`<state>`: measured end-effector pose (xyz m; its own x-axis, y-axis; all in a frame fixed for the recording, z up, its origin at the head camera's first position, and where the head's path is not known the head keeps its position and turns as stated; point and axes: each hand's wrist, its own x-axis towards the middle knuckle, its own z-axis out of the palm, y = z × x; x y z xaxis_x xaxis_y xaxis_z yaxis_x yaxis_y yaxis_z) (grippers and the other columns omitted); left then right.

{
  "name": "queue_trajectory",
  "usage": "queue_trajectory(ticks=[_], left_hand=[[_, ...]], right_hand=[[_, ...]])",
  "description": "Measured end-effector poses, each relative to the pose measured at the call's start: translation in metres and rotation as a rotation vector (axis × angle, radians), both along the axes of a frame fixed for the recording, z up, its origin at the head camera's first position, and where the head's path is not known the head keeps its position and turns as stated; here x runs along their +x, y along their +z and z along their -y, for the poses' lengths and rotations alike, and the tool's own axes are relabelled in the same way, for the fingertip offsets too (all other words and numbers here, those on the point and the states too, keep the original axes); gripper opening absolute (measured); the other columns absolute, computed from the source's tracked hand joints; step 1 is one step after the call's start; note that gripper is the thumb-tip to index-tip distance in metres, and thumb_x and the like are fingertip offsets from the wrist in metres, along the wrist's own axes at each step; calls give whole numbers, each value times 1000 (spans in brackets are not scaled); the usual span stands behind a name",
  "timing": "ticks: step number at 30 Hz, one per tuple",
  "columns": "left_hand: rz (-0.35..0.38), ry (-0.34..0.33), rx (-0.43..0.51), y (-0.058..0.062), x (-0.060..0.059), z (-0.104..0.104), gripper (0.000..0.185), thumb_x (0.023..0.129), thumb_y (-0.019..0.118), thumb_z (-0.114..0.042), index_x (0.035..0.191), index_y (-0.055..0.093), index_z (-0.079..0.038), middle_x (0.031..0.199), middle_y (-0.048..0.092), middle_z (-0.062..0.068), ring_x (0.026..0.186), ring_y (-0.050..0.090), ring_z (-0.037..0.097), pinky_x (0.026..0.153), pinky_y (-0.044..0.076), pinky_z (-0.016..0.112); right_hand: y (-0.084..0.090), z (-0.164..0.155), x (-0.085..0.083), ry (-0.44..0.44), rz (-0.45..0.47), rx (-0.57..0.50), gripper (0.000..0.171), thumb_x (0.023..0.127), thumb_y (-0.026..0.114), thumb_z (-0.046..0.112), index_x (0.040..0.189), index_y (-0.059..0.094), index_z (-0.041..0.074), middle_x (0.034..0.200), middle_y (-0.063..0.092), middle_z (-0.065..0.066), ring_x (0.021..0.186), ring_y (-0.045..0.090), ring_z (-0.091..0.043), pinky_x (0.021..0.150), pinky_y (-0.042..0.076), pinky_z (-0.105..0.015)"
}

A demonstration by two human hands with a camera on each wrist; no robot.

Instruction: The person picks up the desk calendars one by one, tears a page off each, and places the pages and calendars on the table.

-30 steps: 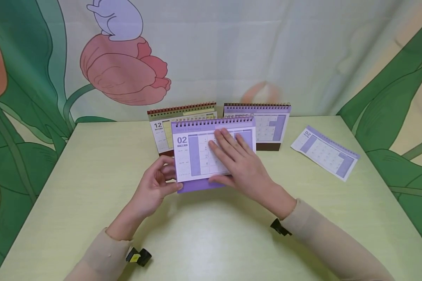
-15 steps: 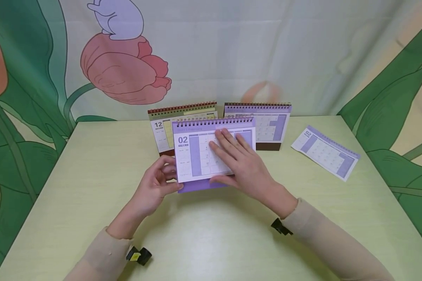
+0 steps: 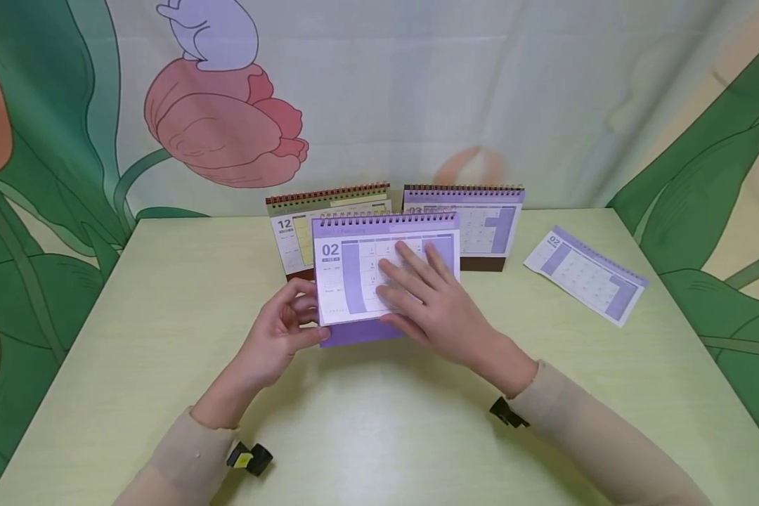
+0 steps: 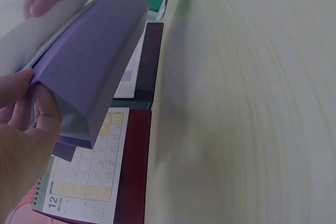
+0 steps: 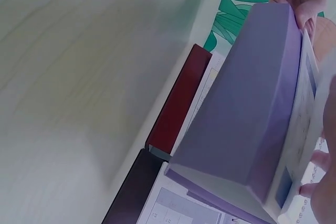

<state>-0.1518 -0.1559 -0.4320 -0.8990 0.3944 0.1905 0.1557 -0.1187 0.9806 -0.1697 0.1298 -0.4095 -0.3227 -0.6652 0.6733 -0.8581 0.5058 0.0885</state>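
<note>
Tulips and broad green leaves on a painted backdrop (image 3: pixel 228 126) rise behind a pale yellow-green bench (image 3: pixel 379 436). At the bench's centre stands a purple desk calendar (image 3: pixel 354 277), spiral-bound along its top edge, its front page showing "02".

The left hand (image 3: pixel 278 334) is at the calendar's 8 o'clock corner. Its grip is closed on that lower left edge, thumb on the front and curled fingers behind; the left wrist view shows the fingertips (image 4: pixel 44 111) against the purple base. The right hand (image 3: pixel 439 306) lies across the front page from the 4 o'clock side, its grip flat and spread wide, straight fingers pressing on the printed grid and the thumb low along the bottom edge of the page. So the calendar sits between the two hands, pinched at one corner and pressed on its face. In the right wrist view the purple base (image 5: pixel 252 108) appears lifted slightly off the bench.

Behind the calendar at 11 o'clock, partly hidden by it, stands a calendar with a red spiral (image 3: pixel 294 228) showing "12". At 1 o'clock stands another purple calendar (image 3: pixel 487 225) on a dark base. A loose "02" calendar page (image 3: pixel 585 274) lies flat at 3 o'clock, well apart from the hands.
</note>
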Motion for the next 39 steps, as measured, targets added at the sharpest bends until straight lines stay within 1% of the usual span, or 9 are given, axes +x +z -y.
queue_trajectory(ticks=[5,8,11,17,23,26,28,33,39], left_hand=[[6,-13,8,1,0,-2,45,86,61,26,121,48,1,123,71,13,104,70,28,86,59,36],[4,-17,13,3,1,-3,45,86,61,26,123,47,4,123,70,15,103,70,29,86,59,36],[4,-20,14,4,1,-5,45,85,61,26,123,46,6,123,70,17,102,70,29,85,59,35],[7,-14,-3,3,2,-6,45,86,60,25,124,46,6,126,67,23,103,70,29,86,59,36],[21,-7,-12,5,3,-8,45,87,61,25,125,47,5,128,65,26,104,69,29,86,59,36],[23,-1,-14,5,3,-10,45,87,61,24,125,47,4,128,65,25,104,69,30,85,59,37],[23,11,-18,6,3,-11,44,87,60,24,125,48,4,128,66,24,104,69,30,85,60,37],[38,45,-31,6,3,-15,44,87,61,25,124,48,3,128,66,24,103,68,30,84,60,37],[26,64,-14,3,2,-19,46,85,61,27,124,49,4,125,67,24,100,69,29,81,60,34]], right_hand=[[1,2,4,46,-52,-54,27,109,50,16,118,70,1,133,67,-14,135,52,-38,113,31,-65],[2,4,6,64,-51,-96,23,107,51,8,117,69,-2,127,70,-14,130,58,-34,112,35,-62],[3,5,8,76,-33,-143,21,107,52,9,113,69,-3,121,72,-15,125,62,-32,110,38,-59],[3,5,8,94,16,-230,26,107,52,13,104,72,-4,113,74,-16,115,68,-32,108,41,-58],[3,4,9,98,33,-278,25,105,56,15,97,72,-3,107,75,-17,109,71,-32,104,46,-57],[2,5,11,76,30,-301,23,103,59,16,98,71,-3,107,76,-16,107,71,-31,99,51,-53],[1,6,12,50,23,-319,20,102,61,15,103,72,-2,108,76,-15,106,72,-29,93,55,-49],[-2,11,18,-5,26,-355,18,96,68,7,111,74,1,109,76,-13,105,72,-27,80,60,-41],[-2,15,25,-65,71,-334,24,87,75,4,111,78,2,111,76,-12,108,71,-26,84,59,-39]])
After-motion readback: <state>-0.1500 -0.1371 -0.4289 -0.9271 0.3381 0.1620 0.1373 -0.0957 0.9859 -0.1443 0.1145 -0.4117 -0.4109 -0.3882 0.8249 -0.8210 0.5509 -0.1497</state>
